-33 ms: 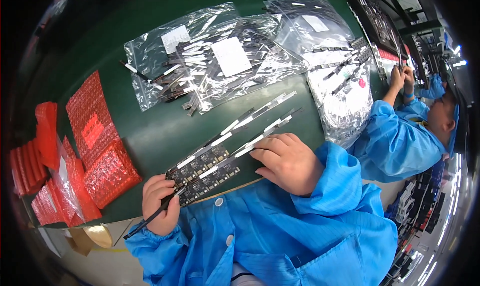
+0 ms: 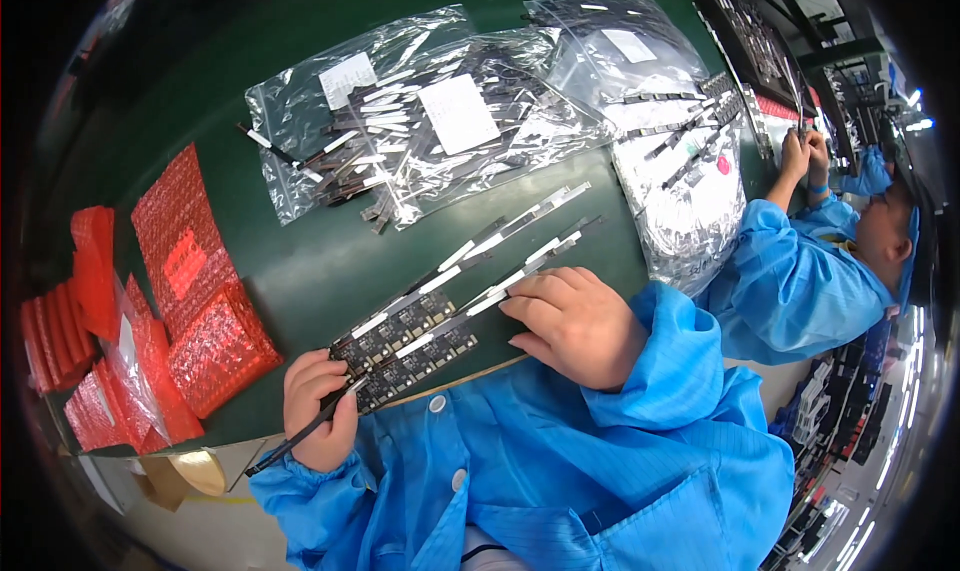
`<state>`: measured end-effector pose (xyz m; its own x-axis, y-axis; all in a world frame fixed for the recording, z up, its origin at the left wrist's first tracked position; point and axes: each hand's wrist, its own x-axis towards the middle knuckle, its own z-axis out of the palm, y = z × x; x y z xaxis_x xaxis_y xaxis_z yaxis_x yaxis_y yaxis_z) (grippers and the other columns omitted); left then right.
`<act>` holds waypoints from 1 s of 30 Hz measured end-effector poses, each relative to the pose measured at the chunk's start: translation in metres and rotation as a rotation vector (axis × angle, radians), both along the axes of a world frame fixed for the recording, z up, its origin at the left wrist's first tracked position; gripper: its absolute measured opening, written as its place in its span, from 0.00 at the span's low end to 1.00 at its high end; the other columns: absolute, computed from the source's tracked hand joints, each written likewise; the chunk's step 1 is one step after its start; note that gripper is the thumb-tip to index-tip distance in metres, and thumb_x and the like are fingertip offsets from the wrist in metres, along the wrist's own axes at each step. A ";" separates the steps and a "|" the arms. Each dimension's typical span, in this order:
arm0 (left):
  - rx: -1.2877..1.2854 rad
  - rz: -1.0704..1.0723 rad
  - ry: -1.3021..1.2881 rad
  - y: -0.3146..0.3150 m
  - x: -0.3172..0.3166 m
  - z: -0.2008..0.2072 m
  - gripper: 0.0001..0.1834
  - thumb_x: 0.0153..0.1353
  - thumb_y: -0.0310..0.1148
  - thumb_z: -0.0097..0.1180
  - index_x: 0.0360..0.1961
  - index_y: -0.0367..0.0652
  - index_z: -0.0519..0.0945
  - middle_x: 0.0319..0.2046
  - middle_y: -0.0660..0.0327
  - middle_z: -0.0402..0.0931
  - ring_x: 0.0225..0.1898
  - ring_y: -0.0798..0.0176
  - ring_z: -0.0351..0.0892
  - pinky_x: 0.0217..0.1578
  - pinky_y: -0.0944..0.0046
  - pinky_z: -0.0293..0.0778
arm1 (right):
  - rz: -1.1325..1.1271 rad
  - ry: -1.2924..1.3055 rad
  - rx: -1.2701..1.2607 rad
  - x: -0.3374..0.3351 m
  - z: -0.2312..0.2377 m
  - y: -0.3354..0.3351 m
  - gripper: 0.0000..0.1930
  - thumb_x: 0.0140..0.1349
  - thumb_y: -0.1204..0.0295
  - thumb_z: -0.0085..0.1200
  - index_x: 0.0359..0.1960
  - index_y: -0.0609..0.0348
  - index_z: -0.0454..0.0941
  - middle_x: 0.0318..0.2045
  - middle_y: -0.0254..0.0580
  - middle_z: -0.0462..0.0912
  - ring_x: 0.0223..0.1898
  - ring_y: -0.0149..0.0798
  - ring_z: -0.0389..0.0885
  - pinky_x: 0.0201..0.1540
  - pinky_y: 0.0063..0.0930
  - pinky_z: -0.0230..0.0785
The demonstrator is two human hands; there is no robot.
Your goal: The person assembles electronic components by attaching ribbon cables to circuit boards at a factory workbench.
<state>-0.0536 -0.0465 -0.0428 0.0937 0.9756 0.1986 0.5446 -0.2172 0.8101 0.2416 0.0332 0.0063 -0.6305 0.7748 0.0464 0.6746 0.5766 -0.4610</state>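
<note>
My left hand point(image 2: 322, 411) is closed near the table's front edge, pinching a slim black strip point(image 2: 296, 441) whose free end sticks out towards the lower left. Its fingertips meet the left end of a black circuit board panel point(image 2: 418, 359). A second black panel point(image 2: 395, 329) lies just beyond, alongside the first. Long flat cables with white sections run from both panels to the upper right. My right hand point(image 2: 580, 326) is closed, its fingertips on the nearer flat cable point(image 2: 490, 298); the exact grip under the fingers is hidden.
Clear bags of dark cables point(image 2: 440, 121) lie across the far table, with another bag point(image 2: 680, 211) at the right, loose strips on top. Red bubble wrap pouches point(image 2: 190, 241) occupy the left. Beyond the right bags, a co-worker in a blue sleeve point(image 2: 775, 261) handles small parts.
</note>
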 end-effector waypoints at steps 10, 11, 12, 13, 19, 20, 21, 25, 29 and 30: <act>-0.032 -0.019 0.065 0.007 0.008 0.013 0.11 0.43 0.20 0.54 0.31 0.36 0.71 0.38 0.50 0.74 0.47 0.45 0.70 0.49 0.51 0.66 | -0.026 0.129 -0.327 0.028 -0.021 0.002 0.08 0.47 0.65 0.60 0.21 0.53 0.76 0.20 0.37 0.75 0.25 0.43 0.76 0.27 0.34 0.69; -0.023 -0.028 0.074 0.009 0.009 0.013 0.11 0.43 0.20 0.55 0.31 0.36 0.71 0.37 0.50 0.74 0.47 0.45 0.70 0.49 0.51 0.66 | -0.056 0.132 -0.349 0.029 -0.021 0.002 0.08 0.47 0.64 0.59 0.20 0.52 0.76 0.20 0.36 0.76 0.25 0.42 0.77 0.28 0.34 0.69; -0.026 -0.028 0.078 0.010 0.010 0.014 0.11 0.43 0.20 0.55 0.31 0.36 0.71 0.37 0.50 0.74 0.47 0.45 0.70 0.49 0.51 0.66 | -0.056 0.136 -0.352 0.029 -0.022 0.003 0.08 0.47 0.64 0.59 0.20 0.52 0.76 0.20 0.36 0.76 0.25 0.42 0.77 0.28 0.34 0.69; -0.022 -0.040 0.076 0.012 0.011 0.016 0.11 0.43 0.20 0.55 0.31 0.36 0.72 0.38 0.50 0.74 0.47 0.45 0.70 0.48 0.51 0.66 | -0.051 0.148 -0.354 0.030 -0.024 0.005 0.08 0.47 0.64 0.59 0.20 0.52 0.76 0.20 0.36 0.75 0.25 0.42 0.76 0.27 0.34 0.69; 0.007 -0.137 0.172 0.026 0.025 0.029 0.15 0.39 0.22 0.59 0.32 0.37 0.73 0.38 0.50 0.74 0.46 0.43 0.70 0.48 0.51 0.66 | -0.066 0.174 -0.401 0.032 -0.025 0.009 0.09 0.48 0.63 0.59 0.20 0.52 0.76 0.20 0.36 0.75 0.24 0.42 0.76 0.27 0.34 0.68; 0.013 -0.173 0.199 0.029 0.028 0.031 0.16 0.38 0.23 0.61 0.32 0.37 0.73 0.39 0.51 0.74 0.46 0.44 0.70 0.47 0.50 0.66 | -0.062 0.170 -0.416 0.033 -0.025 0.010 0.09 0.48 0.63 0.59 0.20 0.52 0.76 0.21 0.36 0.76 0.24 0.42 0.76 0.27 0.34 0.68; 0.012 -0.175 0.199 0.033 0.031 0.032 0.16 0.38 0.23 0.61 0.32 0.37 0.73 0.39 0.51 0.74 0.46 0.44 0.70 0.47 0.50 0.66 | -0.064 0.170 -0.417 0.034 -0.025 0.011 0.09 0.48 0.63 0.59 0.20 0.52 0.76 0.21 0.36 0.76 0.24 0.42 0.76 0.27 0.34 0.68; -0.013 -0.238 0.297 0.036 0.035 0.035 0.23 0.34 0.30 0.67 0.36 0.38 0.74 0.41 0.53 0.73 0.47 0.45 0.70 0.48 0.49 0.65 | 0.007 0.188 -0.542 0.043 -0.019 0.011 0.09 0.50 0.63 0.59 0.21 0.53 0.76 0.21 0.36 0.76 0.24 0.42 0.77 0.27 0.34 0.68; -0.063 -0.251 0.331 0.036 0.033 0.037 0.27 0.33 0.34 0.69 0.38 0.38 0.74 0.43 0.53 0.71 0.49 0.44 0.68 0.49 0.49 0.64 | 0.065 0.201 -0.663 0.051 -0.019 0.007 0.11 0.51 0.61 0.59 0.21 0.54 0.75 0.21 0.37 0.77 0.23 0.42 0.77 0.26 0.33 0.68; -0.073 -0.244 0.346 0.035 0.032 0.038 0.29 0.32 0.35 0.70 0.38 0.38 0.74 0.43 0.53 0.71 0.50 0.44 0.67 0.50 0.49 0.64 | 0.058 0.214 -0.687 0.052 -0.020 0.008 0.12 0.51 0.61 0.59 0.21 0.55 0.75 0.21 0.38 0.77 0.22 0.42 0.77 0.26 0.33 0.68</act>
